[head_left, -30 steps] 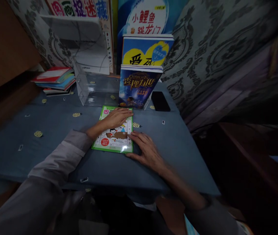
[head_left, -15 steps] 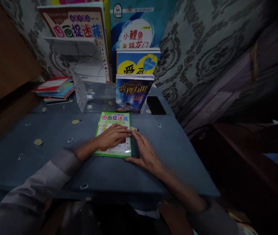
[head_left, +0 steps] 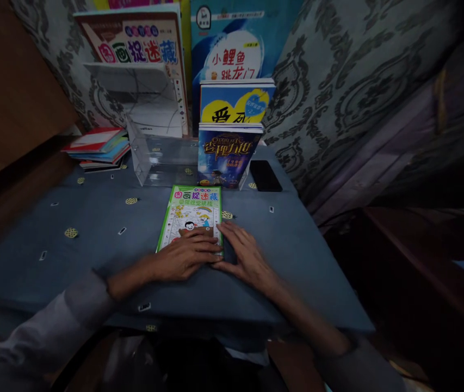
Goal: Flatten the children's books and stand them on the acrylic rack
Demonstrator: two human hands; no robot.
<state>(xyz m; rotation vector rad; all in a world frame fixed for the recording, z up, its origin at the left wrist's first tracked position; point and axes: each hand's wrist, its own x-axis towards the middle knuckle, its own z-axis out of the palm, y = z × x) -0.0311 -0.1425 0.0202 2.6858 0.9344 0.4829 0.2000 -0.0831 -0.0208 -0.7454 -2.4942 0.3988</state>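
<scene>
A green-bordered picture book [head_left: 193, 209] lies flat on the table, its colourful cover facing up. Across its lower part rests my left hand [head_left: 186, 255], fingers stretched out and pointing right. My right hand [head_left: 246, 253] is at the book's right edge, fingers extended and thumb apart, the fingertips meeting the edge. Just behind the book, a dark blue book [head_left: 223, 158] stands in a clear acrylic rack [head_left: 160, 169].
More books stand in the rack, among them a blue and yellow book [head_left: 235, 100] and a tall teal book [head_left: 235, 51]. A black phone [head_left: 265, 175] lies right of the rack. A pile of thin books [head_left: 97, 147] sits at the left on the patterned tablecloth [head_left: 93, 218].
My left hand has slid down the cover toward the book's near edge, uncovering more of the picture. My right hand stays by the right edge. The view has shifted slightly.
</scene>
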